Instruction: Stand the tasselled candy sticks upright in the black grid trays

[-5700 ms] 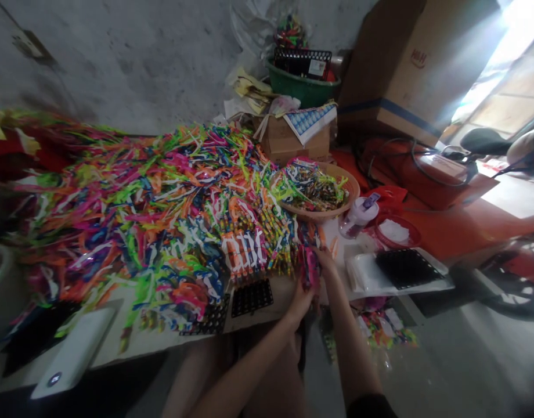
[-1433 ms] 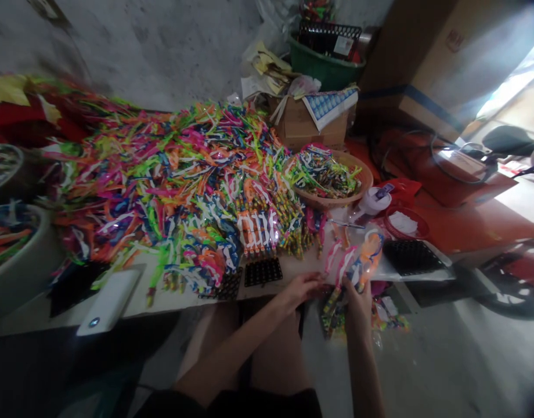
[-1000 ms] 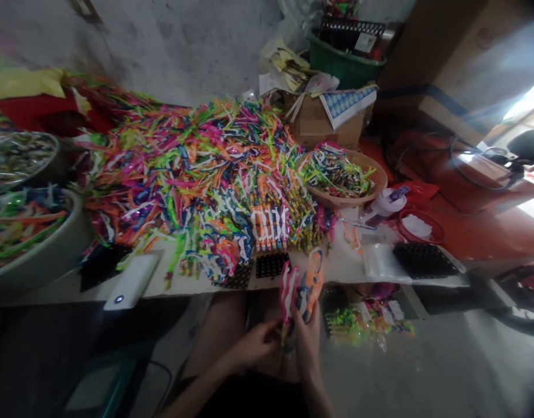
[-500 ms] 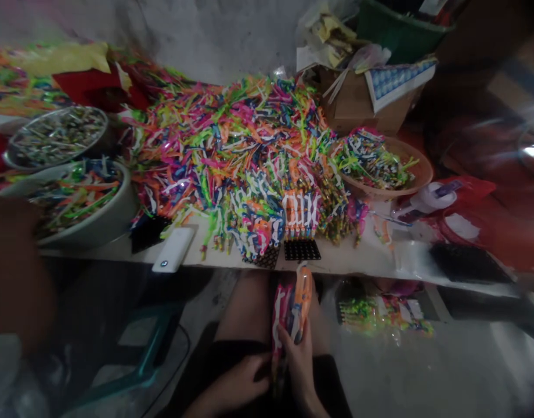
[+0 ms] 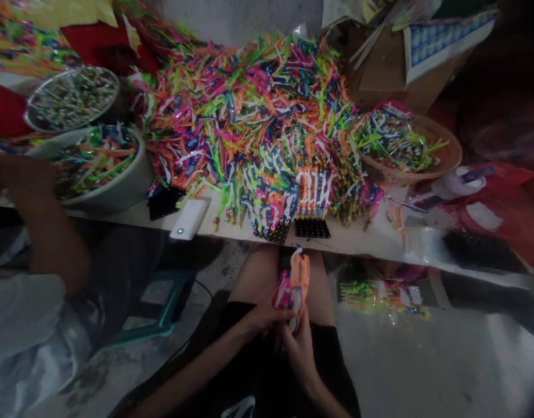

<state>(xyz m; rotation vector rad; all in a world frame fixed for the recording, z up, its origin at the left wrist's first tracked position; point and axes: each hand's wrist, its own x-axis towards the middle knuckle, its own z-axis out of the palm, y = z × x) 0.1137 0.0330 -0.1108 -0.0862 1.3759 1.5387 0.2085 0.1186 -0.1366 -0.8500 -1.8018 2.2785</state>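
Above my lap I hold a small bundle of long, thin coloured plastic pieces (image 5: 300, 273), orange, white and pink; their exact kind is unclear. My right hand (image 5: 302, 343) is closed around the lower part of the bundle. From the left, my left hand (image 5: 267, 314) is closed on its pink and white side, the fingers crossing in front. Both hands touch each other, and the bundle's lower end is hidden. Beyond them, on the table edge, similar pieces stand in a row (image 5: 313, 188) behind a black perforated pad (image 5: 313, 228).
A big heap of coloured pieces (image 5: 249, 110) covers the table (image 5: 358, 244). Left are a grey tub (image 5: 140, 168), a metal bowl (image 5: 114, 87) and a white power bank (image 5: 189, 218). Right is an orange basin (image 5: 452, 145). A co-worker's arm (image 5: 53, 220) reaches in at left, near a teal stool (image 5: 169, 313).
My left hand has come up from below onto the pink side of the bundle. The bundle sits slightly higher in view. The view has tilted down and shifted left.
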